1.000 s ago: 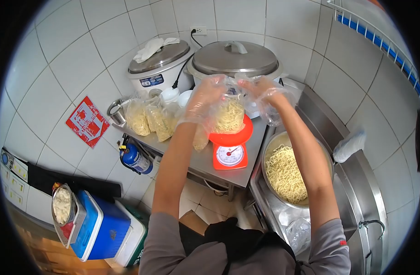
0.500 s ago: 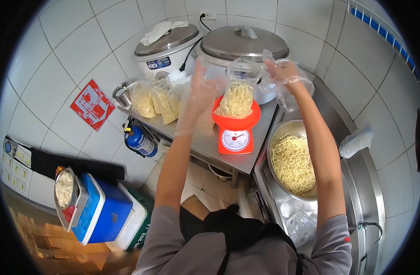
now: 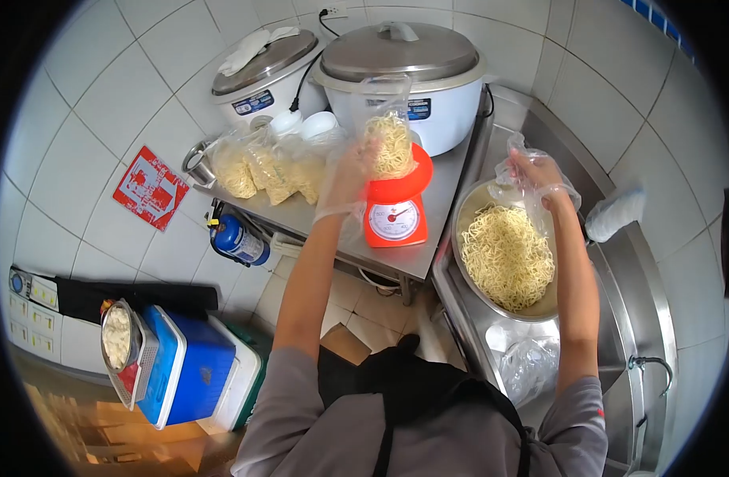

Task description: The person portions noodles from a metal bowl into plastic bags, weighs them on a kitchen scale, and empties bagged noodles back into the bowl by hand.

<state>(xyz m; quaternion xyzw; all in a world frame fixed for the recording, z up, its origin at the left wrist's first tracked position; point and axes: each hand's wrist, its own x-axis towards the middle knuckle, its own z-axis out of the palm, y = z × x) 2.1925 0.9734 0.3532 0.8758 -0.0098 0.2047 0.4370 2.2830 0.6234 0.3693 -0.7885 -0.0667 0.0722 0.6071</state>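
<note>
A clear plastic bag of yellow noodles [image 3: 390,145] stands upright in the tilted dish of an orange kitchen scale [image 3: 395,221]. My left hand [image 3: 352,171], in a thin clear plastic glove, is at the bag's left side; its fingers are smeared by motion, so their grip is unclear. Over the back of a wide metal bowl [image 3: 464,266] full of loose noodles [image 3: 507,258] is my right hand [image 3: 537,171]. Loose clear plastic surrounds it, and its fingers are drawn together; what they hold, if anything, is hidden.
Several bags of noodles [image 3: 273,176] lie left of the scale on the steel table [image 3: 444,208]. Behind stand a large rice cooker [image 3: 356,99] and a smaller one [image 3: 281,95]. The bowl sits in a steel sink beside crumpled plastic [image 3: 527,372]. Blue cooler [image 3: 193,374] at lower left.
My right hand has moved from beside the scale to above the noodle bowl. My left hand has come down against the bagged noodles, which now sit further left in the dish. The camera view has shifted.
</note>
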